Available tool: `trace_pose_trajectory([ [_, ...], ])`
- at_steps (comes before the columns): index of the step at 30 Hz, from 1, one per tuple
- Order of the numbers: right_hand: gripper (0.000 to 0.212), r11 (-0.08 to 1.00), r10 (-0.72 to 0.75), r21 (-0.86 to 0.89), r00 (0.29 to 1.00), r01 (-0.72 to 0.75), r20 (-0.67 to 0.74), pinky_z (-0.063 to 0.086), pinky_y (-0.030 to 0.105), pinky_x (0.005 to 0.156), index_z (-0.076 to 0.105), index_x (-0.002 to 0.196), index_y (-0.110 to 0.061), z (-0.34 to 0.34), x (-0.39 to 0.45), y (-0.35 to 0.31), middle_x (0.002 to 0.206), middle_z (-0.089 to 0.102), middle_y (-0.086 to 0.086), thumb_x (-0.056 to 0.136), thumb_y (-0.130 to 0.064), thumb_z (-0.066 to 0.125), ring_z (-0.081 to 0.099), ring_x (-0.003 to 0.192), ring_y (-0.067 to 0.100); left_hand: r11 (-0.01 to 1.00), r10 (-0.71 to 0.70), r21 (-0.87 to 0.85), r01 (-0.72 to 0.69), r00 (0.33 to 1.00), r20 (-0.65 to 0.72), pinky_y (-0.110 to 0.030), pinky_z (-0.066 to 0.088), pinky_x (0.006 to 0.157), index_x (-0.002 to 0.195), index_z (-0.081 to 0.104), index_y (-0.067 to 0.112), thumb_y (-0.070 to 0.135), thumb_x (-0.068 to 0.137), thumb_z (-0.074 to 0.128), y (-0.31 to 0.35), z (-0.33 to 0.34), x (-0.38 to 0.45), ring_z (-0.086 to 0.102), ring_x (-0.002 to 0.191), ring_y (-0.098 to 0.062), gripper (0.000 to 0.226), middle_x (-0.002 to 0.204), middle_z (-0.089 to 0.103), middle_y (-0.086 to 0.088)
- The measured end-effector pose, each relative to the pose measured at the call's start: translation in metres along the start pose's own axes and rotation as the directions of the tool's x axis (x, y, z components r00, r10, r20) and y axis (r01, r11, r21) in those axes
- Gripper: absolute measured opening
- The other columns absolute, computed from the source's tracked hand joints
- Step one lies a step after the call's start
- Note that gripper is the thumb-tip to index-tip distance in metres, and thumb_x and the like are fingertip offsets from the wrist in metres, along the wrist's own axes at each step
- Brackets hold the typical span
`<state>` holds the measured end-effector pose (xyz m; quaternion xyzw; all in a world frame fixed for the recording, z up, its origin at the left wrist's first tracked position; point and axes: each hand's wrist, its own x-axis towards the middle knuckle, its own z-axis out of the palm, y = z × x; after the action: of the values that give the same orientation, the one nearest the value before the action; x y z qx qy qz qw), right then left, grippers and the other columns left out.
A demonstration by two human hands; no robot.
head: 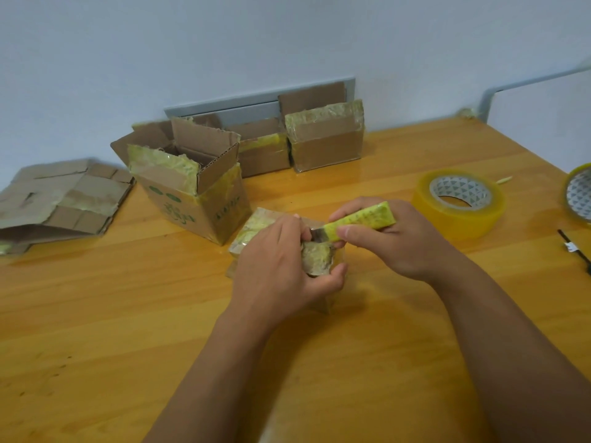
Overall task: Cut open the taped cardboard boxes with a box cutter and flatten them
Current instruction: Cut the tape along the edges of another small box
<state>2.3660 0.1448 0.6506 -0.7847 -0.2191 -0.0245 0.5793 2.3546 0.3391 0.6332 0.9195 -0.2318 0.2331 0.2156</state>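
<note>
A small cardboard box (252,230) wrapped in yellowish tape sits at the middle of the wooden table. My left hand (275,266) grips its right end, fingers curled over the top and thumb below. My right hand (393,235) holds a yellow box cutter (361,220), its short blade pointing left and touching the box's top edge beside my left fingers. Much of the box is hidden under my left hand.
An opened box with green print (192,199) stands just left of the small one. Two taped boxes (326,139) sit against the wall. Flattened cardboard (60,199) lies far left. Two tape rolls (459,203) and a black tool (575,249) are at the right.
</note>
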Motion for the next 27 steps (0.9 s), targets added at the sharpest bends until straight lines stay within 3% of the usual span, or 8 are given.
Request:
trace_pose_trajectory([
  [2,0.014,0.999,0.012,-0.031,1.0,-0.011,0.025,0.056,0.032,0.073,0.073,0.097,-0.023,-0.001,0.002,-0.002,0.08,0.074,-0.004,0.087,-0.023,0.064,0.071,0.08,0.012,1.0,0.008,0.001,-0.008,1.0,-0.014,-0.043,0.052,0.066,0.089,0.052,0.012,0.068,0.072,0.055,0.0,0.001,0.0,0.065,0.093,-0.023,0.058,0.089,0.063,-0.003],
  [6,0.013,0.998,0.014,-0.057,1.0,-0.012,0.027,0.055,0.034,0.07,0.074,0.094,-0.023,-0.006,0.004,-0.006,0.076,0.074,-0.002,0.085,-0.022,0.064,0.071,0.075,0.013,1.0,0.011,0.022,-0.011,1.0,-0.026,-0.042,0.052,0.066,0.089,0.053,0.012,0.068,0.072,0.054,-0.001,0.003,0.0,0.065,0.095,-0.024,0.059,0.091,0.064,-0.003],
  [11,0.01,0.997,0.034,-0.072,0.998,-0.03,0.06,0.055,0.047,0.074,0.075,0.094,-0.021,-0.004,0.006,-0.009,0.079,0.074,0.004,0.089,-0.018,0.066,0.07,0.077,0.02,0.999,0.028,0.033,-0.026,0.998,-0.05,-0.041,0.053,0.065,0.088,0.054,0.013,0.067,0.072,0.056,-0.003,0.005,-0.001,0.066,0.091,-0.023,0.057,0.089,0.065,-0.003],
  [14,0.012,0.991,0.031,-0.133,0.993,-0.016,0.111,0.053,0.043,0.073,0.075,0.096,-0.023,-0.009,0.007,-0.009,0.083,0.074,0.002,0.092,-0.015,0.067,0.069,0.079,0.019,0.999,0.022,0.031,-0.02,0.999,-0.047,-0.041,0.052,0.066,0.088,0.053,0.013,0.067,0.072,0.056,-0.004,0.006,0.0,0.066,0.092,-0.023,0.056,0.09,0.065,-0.002],
  [18,0.015,0.997,0.024,-0.071,0.997,-0.019,0.067,0.055,0.026,0.07,0.076,0.092,-0.029,-0.023,0.002,-0.012,0.077,0.074,0.001,0.084,-0.022,0.065,0.07,0.075,0.015,0.999,0.021,0.046,-0.019,0.998,-0.052,-0.041,0.052,0.065,0.088,0.054,0.013,0.068,0.071,0.055,-0.004,0.007,0.001,0.065,0.091,-0.023,0.058,0.09,0.064,-0.001],
  [21,0.02,0.999,-0.015,0.047,0.992,0.021,-0.124,0.055,0.024,0.067,0.076,0.081,-0.027,-0.024,-0.001,-0.008,0.069,0.072,0.003,0.081,-0.013,0.063,0.069,0.068,0.017,0.998,0.004,0.063,-0.001,0.999,-0.047,-0.037,0.05,0.064,0.088,0.052,0.015,0.072,0.071,0.053,-0.005,0.009,0.002,0.063,0.089,-0.021,0.06,0.088,0.06,0.001],
  [24,0.019,0.959,0.058,0.275,0.897,0.072,-0.437,0.059,0.031,0.064,0.074,0.079,-0.021,-0.011,-0.003,-0.003,0.071,0.072,0.007,0.081,-0.009,0.06,0.073,0.068,0.026,0.99,-0.008,0.142,0.02,0.996,-0.086,-0.027,0.036,0.058,0.084,0.045,0.019,0.076,0.072,0.048,-0.001,0.014,0.009,0.047,0.072,-0.014,0.058,0.081,0.048,0.006],
  [27,0.012,0.928,0.156,0.364,0.808,0.076,-0.568,0.06,0.029,0.065,0.071,0.087,-0.016,0.01,-0.005,0.001,0.075,0.074,0.012,0.084,-0.011,0.06,0.075,0.073,0.029,0.978,-0.05,0.198,0.067,0.995,-0.089,-0.027,0.029,0.063,0.085,0.04,0.022,0.076,0.074,0.049,0.005,0.021,0.018,0.038,0.075,-0.013,0.056,0.083,0.039,0.007],
])
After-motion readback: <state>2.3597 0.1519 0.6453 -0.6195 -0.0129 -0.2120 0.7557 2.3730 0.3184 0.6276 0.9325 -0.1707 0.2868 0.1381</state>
